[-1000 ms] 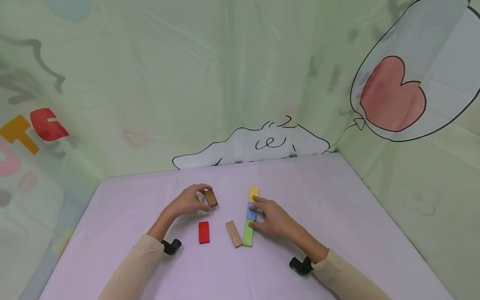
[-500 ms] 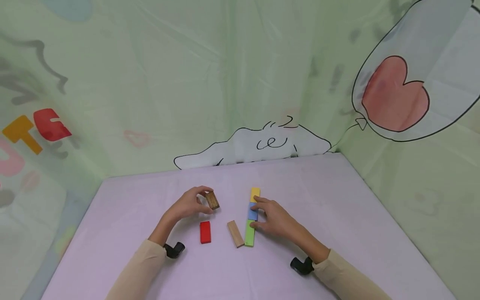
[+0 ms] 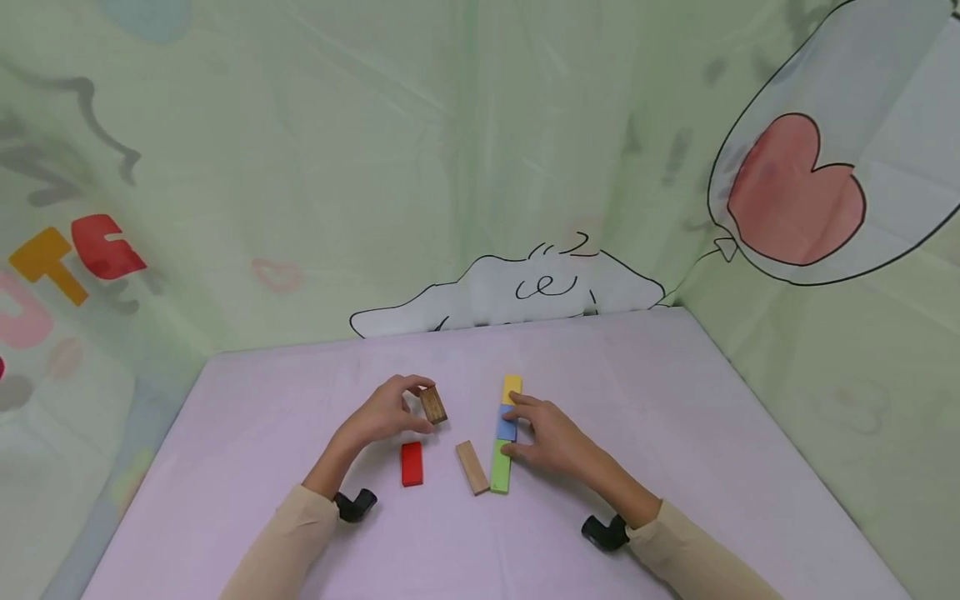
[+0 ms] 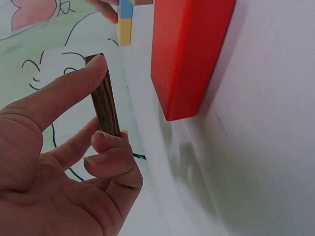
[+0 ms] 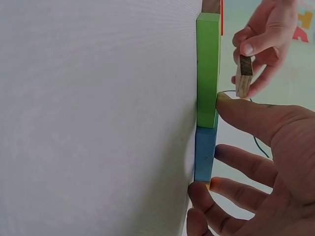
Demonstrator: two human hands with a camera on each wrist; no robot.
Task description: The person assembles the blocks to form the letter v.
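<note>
My left hand [image 3: 386,414] pinches a dark brown wooden block [image 3: 433,405] between thumb and fingers, held up above the table and tilted. In the left wrist view the block [image 4: 105,101] spans from thumb tip to fingertips. Three flat blocks lie end to end in a line: yellow [image 3: 512,386] at the far end, blue [image 3: 506,429] in the middle, green [image 3: 499,473] nearest. My right hand [image 3: 558,435] rests on this line, its thumb at the green block [image 5: 207,69] and fingertips at the blue block [image 5: 204,155] and the yellow one.
A light wooden block [image 3: 472,468] lies slanted, its near end close beside the green block. Left of it lies a red block [image 3: 412,463], below my left hand. The lilac-covered table [image 3: 645,367] meets printed cloth walls [image 3: 337,167] at the back and sides.
My left hand has moved slightly right and nearer with the dark block. My right hand stays at the line of blocks. The head view has shifted a little.
</note>
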